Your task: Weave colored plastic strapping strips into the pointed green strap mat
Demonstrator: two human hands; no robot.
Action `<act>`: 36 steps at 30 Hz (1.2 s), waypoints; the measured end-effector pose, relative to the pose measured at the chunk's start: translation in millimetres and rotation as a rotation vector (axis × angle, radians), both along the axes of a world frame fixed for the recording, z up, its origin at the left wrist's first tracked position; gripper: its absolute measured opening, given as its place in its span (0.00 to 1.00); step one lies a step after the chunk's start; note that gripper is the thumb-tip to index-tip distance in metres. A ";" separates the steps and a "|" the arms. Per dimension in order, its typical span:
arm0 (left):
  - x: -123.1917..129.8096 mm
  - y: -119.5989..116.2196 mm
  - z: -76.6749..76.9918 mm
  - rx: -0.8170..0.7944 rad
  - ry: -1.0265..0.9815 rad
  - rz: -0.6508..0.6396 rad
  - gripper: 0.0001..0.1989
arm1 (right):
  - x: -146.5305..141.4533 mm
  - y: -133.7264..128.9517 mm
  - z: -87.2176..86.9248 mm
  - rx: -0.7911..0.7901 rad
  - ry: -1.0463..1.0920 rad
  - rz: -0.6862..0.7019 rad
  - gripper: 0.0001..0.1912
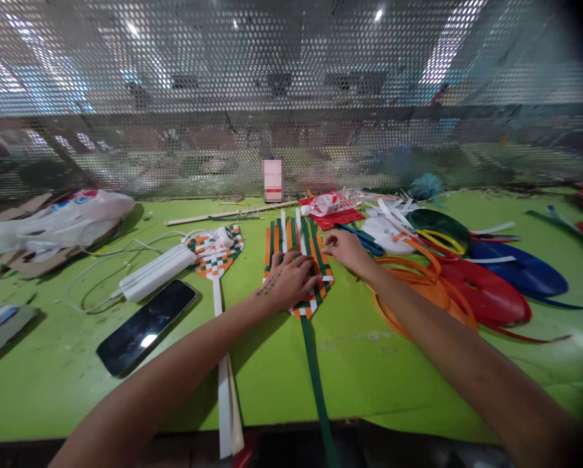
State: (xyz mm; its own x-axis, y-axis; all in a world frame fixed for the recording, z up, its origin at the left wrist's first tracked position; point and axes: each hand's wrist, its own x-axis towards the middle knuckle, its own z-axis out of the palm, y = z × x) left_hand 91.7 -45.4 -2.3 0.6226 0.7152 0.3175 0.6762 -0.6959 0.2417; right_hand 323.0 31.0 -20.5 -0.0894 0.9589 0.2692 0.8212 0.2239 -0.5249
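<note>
A half-woven piece of orange, green and white strips (320,298) lies flat on the green table, its loose strips pointing away from me and one long green strip (315,383) hanging over the near edge. My left hand (291,281) rests on the weave with its fingers spread. At the weave's right edge, my right hand (344,250) has its fingers pinched together; what they hold, if anything, is too small to make out. Left of the weave lies a finished-looking checkered woven piece (213,260) with a long white strip (223,390).
Left are a black phone (146,328), a white power strip (157,273) with cable, and a plastic bag (62,224). Coils of orange (413,292), red (486,289) and blue strip (520,266) lie right. A perforated metal screen (198,136) stands behind the table.
</note>
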 end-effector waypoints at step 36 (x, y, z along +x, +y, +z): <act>-0.2 0.2 0.1 0.027 0.025 0.016 0.23 | 15.6 -7.4 42.5 -0.356 -0.046 0.213 0.06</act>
